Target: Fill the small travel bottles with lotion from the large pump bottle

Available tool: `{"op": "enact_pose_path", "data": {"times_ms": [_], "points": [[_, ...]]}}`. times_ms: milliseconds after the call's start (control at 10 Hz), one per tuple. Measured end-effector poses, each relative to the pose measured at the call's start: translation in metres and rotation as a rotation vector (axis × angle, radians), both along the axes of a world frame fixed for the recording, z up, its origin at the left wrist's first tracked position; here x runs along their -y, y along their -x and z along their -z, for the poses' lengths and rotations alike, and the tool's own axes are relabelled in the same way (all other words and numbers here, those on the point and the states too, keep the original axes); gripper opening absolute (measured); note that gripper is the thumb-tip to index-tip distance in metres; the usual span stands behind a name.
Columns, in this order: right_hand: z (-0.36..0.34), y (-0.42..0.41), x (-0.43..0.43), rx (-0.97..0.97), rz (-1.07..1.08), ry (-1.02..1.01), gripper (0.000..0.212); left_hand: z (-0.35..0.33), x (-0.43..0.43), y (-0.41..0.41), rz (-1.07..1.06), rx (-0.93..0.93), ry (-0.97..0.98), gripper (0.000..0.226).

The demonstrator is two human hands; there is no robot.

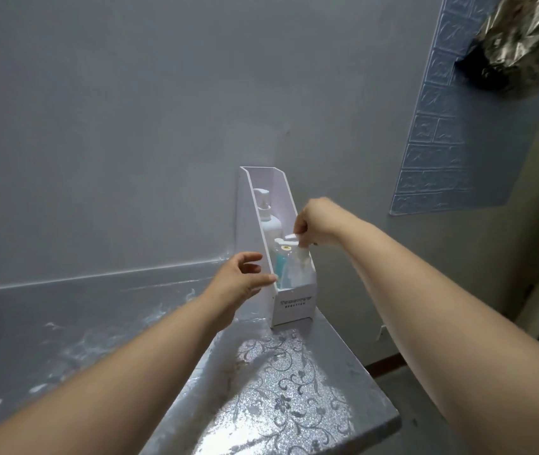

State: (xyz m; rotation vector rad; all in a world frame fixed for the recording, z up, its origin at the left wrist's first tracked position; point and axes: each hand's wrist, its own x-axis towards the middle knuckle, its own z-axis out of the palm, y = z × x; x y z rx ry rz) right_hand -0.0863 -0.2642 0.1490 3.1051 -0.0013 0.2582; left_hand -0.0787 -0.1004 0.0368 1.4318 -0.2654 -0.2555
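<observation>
Glittery counter (294,389), slanted white holder (296,305), clear bottle (297,270)

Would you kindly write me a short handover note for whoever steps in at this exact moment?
Left hand: open, at the left wall of the white holder on the counter.
Right hand: pinches the pump top of the clear bottle at the holder's front.
White pump bottle stands at the back, with a teal bottle between them.
Done: nothing yet; every bottle is in the holder.
Left: take the bottles out, then do all the filling.
</observation>
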Motion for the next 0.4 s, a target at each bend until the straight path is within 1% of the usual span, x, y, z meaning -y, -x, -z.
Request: {"op": "enact_pose_path", "data": {"times_ms": [100, 200, 300, 400], "points": [[0.024, -0.011, 0.005, -0.056, 0.059, 0.039, 0.030, 0.002, -0.003, -0.002, -0.008, -0.017, -0.040, 0.046], [0.040, -0.020, 0.007, -0.078, 0.088, 0.038, 0.032, 0.005, -0.005, -0.005, 0.000, -0.010, -0.061, 0.042], [0.039, -0.021, 0.006, -0.065, 0.105, 0.070, 0.036, 0.003, -0.007, -0.002, 0.008, -0.005, -0.082, 0.041], [0.019, -0.021, -0.002, -0.024, 0.144, 0.011, 0.044, -0.003, -0.011, -0.002, -0.012, 0.027, -0.113, 0.038]]}}
